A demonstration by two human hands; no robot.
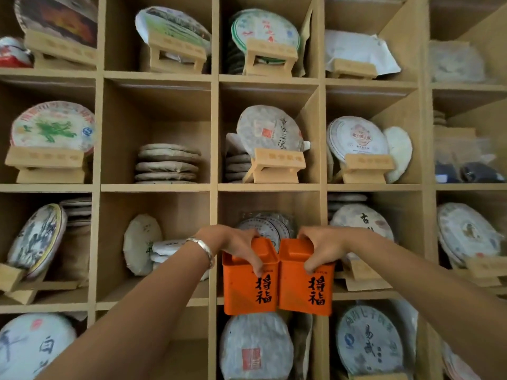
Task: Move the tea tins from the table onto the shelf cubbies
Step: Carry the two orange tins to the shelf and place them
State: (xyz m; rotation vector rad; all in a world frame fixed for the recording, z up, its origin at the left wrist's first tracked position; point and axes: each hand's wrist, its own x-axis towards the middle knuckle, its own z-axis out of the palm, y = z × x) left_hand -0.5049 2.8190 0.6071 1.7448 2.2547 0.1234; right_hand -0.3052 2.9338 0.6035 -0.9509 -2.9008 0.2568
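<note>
A: Tea tins, two orange ones. Head view, the only view. Left tin (pixel 248 281) and right tin (pixel 306 281) are side by side, touching or nearly so, both upright with black characters facing the camera.

B: Hands?

A: Left hand (pixel 236 244) is curled over the top of the left tin, fingers behind the lid, thumb down the front face. Right hand (pixel 321 245) mirrors it on the right tin. Both closed round their tins, gripping from above. Silver bracelet (pixel 201 249) on the left wrist.

B: Where relative to the shelf?

A: Held up in front of the shelf (pixel 214 187), at the mouth of the cubby straight ahead of the hands. Tin bottoms hang about level with that cubby's floor board, maybe a touch below; can't tell if they rest on anything.

B: Room in there?

A: Wrapped tea cakes (pixel 264 224) stand just behind the fingers, so depth looks limited. Cubbies left and right of the hands also hold cakes on wooden stands.

B: So, doing it well?

A: My call: lift slightly so the bases clear the board edge, push both in together, keep them level and pressed side by side, stop before hitting the cakes behind. Let go only once the bases sit flat. Risk is nudging the cakes or tipping a tin off the lip.
</note>
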